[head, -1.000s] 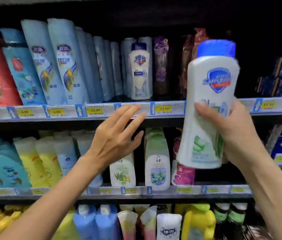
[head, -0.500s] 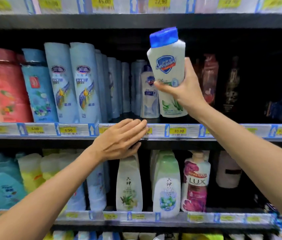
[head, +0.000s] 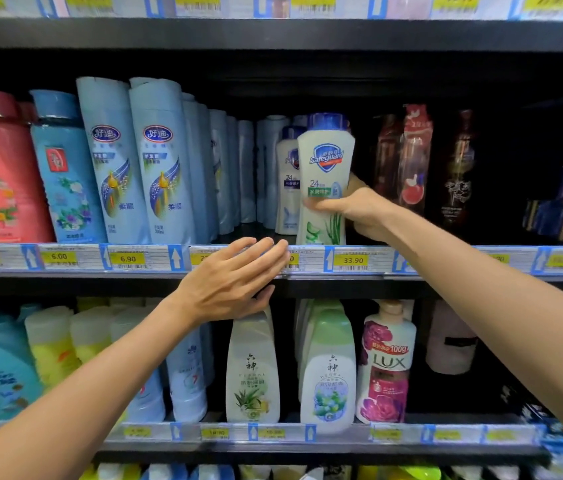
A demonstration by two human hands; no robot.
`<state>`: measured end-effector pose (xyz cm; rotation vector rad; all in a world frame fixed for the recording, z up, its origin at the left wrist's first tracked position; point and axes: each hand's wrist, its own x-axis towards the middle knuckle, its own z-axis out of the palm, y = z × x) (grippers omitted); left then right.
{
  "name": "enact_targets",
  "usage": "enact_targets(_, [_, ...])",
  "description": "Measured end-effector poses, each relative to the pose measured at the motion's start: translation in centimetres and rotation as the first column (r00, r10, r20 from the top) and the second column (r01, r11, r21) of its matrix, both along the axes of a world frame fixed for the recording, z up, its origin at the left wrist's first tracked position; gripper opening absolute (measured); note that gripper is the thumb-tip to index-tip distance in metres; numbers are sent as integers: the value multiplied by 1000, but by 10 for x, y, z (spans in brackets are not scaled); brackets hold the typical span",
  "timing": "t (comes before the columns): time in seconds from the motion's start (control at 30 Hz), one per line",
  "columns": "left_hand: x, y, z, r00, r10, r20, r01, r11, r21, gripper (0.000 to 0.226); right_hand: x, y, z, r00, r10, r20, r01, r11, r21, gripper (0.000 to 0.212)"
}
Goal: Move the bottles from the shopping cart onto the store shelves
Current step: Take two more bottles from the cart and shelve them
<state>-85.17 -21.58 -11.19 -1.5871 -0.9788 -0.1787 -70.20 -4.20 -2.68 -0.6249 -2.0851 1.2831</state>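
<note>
Black shelf [head: 446,282] now carries the white Safeguard bottle [head: 325,181], lowered from above; your right hand [head: 359,209] keeps fingers clamped on it. Below them, your left hand [head: 231,282] hovers, fingers straight. Release comes next.

Yellow price tag [head: 353,260] (reading 33.90) sits on the shelf-edge rail [head: 65,261].

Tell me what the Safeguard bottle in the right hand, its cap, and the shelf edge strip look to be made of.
Safeguard bottle: opaque white plastic, probably, with a soft satin sheen and moulded shoulders; the right hand grips its middle.
Blue cap: glossy hard plastic, judging by its highlights.
Shelf edge strip: seemingly clear plastic over paper price tags, since it glares; the black shelf behind looks like painted metal, though that is uncertain.
</note>
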Motion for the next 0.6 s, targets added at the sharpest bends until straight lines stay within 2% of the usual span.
enact_targets(0.07, [0, -1, 1, 1000, -2, 5, 2, 1000, -5, 40, 8, 3, -2, 990, 18, 138, -30, 996, 84, 28])
enact_targets(0.2, [1, -1, 1, 1000, -5, 17, 6, 1000, -15, 40, 10, 6, -2, 983, -60, 172, 31, 986, 166, 43])
enact_targets(0.3, [1, -1, 1, 1000, -16, 26, 16, 1000, -22, 40, -2, 9, 2, 961, -117, 249, 79, 984, 159, 39])
enact_targets(0.4, [1, -1, 1, 999, -17, 31, 18, 999, -31, 40, -21, 10, 4, 942, -111, 317, 57, 983, 176, 47])
enact_targets(0.6, [-1, 0, -1, 999, -4, 53, 7, 998, -56, 42, -45, 12, 8, 943, -128, 308, 37, 958, 285, 50])
